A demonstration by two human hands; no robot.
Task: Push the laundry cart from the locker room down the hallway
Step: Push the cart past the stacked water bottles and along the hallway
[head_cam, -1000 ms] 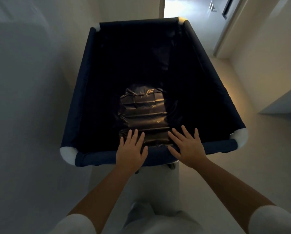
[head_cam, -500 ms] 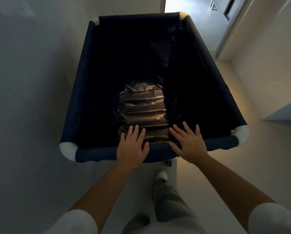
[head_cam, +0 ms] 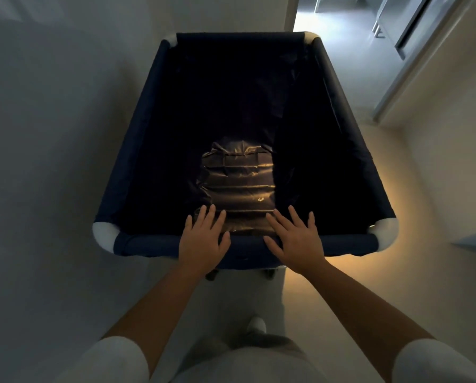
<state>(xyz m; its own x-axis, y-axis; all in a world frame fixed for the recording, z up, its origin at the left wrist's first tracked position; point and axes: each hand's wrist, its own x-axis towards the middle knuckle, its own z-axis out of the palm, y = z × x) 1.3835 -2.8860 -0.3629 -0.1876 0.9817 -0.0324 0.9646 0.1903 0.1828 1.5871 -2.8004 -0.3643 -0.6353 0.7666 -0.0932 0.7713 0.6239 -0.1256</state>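
A laundry cart (head_cam: 148, 244) with dark navy fabric sides and white corner pieces fills the middle of the head view. A crumpled shiny black bag (head_cam: 236, 175) lies at its bottom. My left hand (head_cam: 203, 239) and my right hand (head_cam: 294, 239) lie flat on the padded near rim, side by side near its middle. The fingers of both are spread and point into the cart, not curled around the rim. Two small wheels (head_cam: 268, 273) show under the near edge.
A pale wall (head_cam: 51, 134) runs close along the cart's left side. Ahead on the right a lit doorway (head_cam: 341, 37) opens beside a grey door frame (head_cam: 413, 51). Another wall (head_cam: 452, 147) stands to the right. My foot (head_cam: 256, 326) is on the floor behind the cart.
The cart has rolled forward towards the doorway, with both hands staying flat on the near rim. My legs have stepped along behind it.
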